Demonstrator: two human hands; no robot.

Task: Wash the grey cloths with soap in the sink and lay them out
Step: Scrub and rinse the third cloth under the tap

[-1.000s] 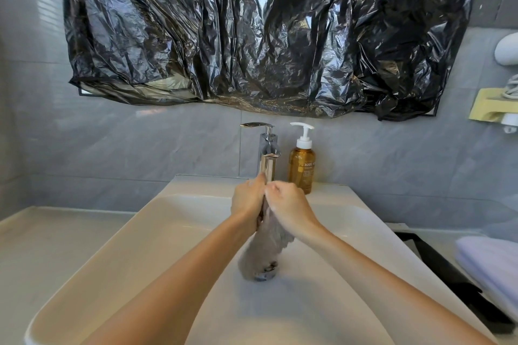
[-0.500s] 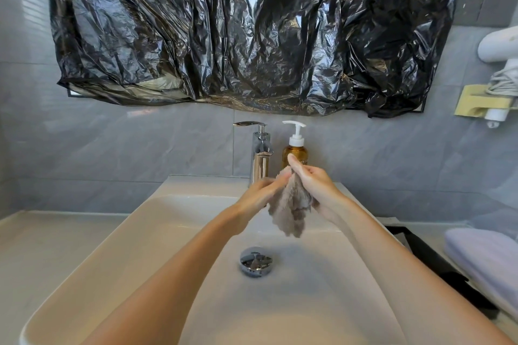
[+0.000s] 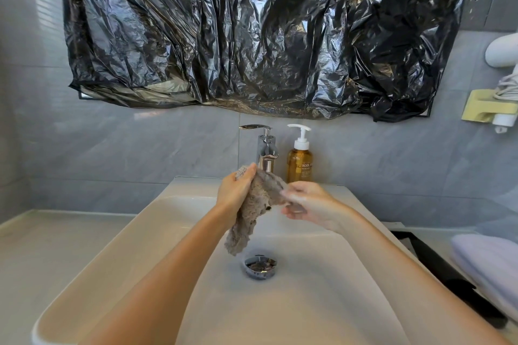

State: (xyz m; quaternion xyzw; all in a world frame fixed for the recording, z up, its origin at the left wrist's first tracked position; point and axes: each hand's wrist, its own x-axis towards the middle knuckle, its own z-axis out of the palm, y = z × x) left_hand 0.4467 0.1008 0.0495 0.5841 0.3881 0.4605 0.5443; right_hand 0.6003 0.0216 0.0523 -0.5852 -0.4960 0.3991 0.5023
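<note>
**Fingers (image 3: 248, 176) part: wringing gives way to opening out**

Fingers of the left hand (image 3: 234, 196) are curled tight round the upper bunch of the shaggy grey cloth (image 3: 252, 213), thumb pointing up. Those of the right hand (image 3: 308, 204) close on its other end, at 3 o'clock from the left hand, though blur hides just how they pinch.

A second ago both fists sat pressed together, twisting the cloth into a rope straight above the round chrome drain plug (image 3: 260, 265). Half a second ago they had lifted it, bunched between them. Now the hands stand apart and the cloth spans the gap. Its loose tail hangs from the left hand toward 6 o'clock and ends near the drain, seemingly clear of the white ceramic sink (image 3: 280, 311).

No water shows at the chrome tap (image 3: 266, 148), which stands at 12 o'clock of the cloth. The amber pump bottle of soap (image 3: 299, 168) is just beside the tap, at 1 o'clock of the cloth.

The spreading suggests the squeeze is finished and this cloth is being opened, likely for laying out. Whether suds remain in it cannot be told. A folded pale lilac towel (image 3: 490, 263) lies at 3 o'clock of the sink. Only one grey cloth is visible, so how much of the task remains is unclear.
</note>
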